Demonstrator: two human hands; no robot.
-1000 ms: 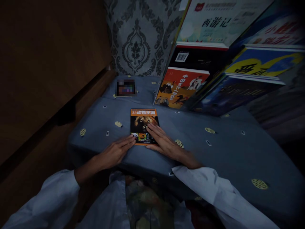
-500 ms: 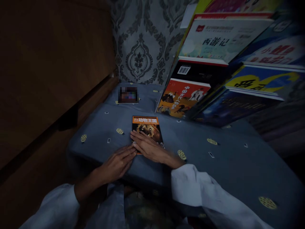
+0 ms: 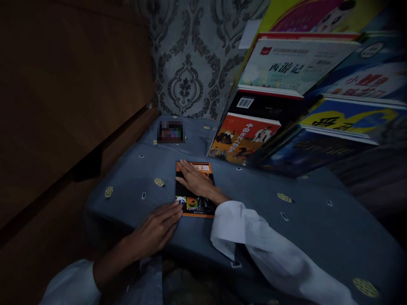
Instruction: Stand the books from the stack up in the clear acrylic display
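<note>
A small book (image 3: 197, 205) with an orange-edged black cover and animal pictures lies flat on the blue cloth (image 3: 254, 188), near its front edge. Across the upper part of its cover rests my right hand (image 3: 197, 180), fingers stretched out toward the top left corner, hiding part of the title and the main picture. My left hand (image 3: 159, 226) is at the lower left corner, its fingertips touching the cover edge. The left fingers are extended and lie close together, with nothing gripped in them.
At the right stands a rack of several upright books, among them an orange-red book (image 3: 243, 137) and a pale book (image 3: 295, 65). A small pixelated item (image 3: 171, 132) lies at the back of the cloth. A brown wooden panel (image 3: 73, 76) borders the left, and patterned wallpaper (image 3: 186, 84) the back.
My right hand has slid up the cover from its middle toward the top left, uncovering the small pictures at the bottom. My left hand stays near the lower left corner.
</note>
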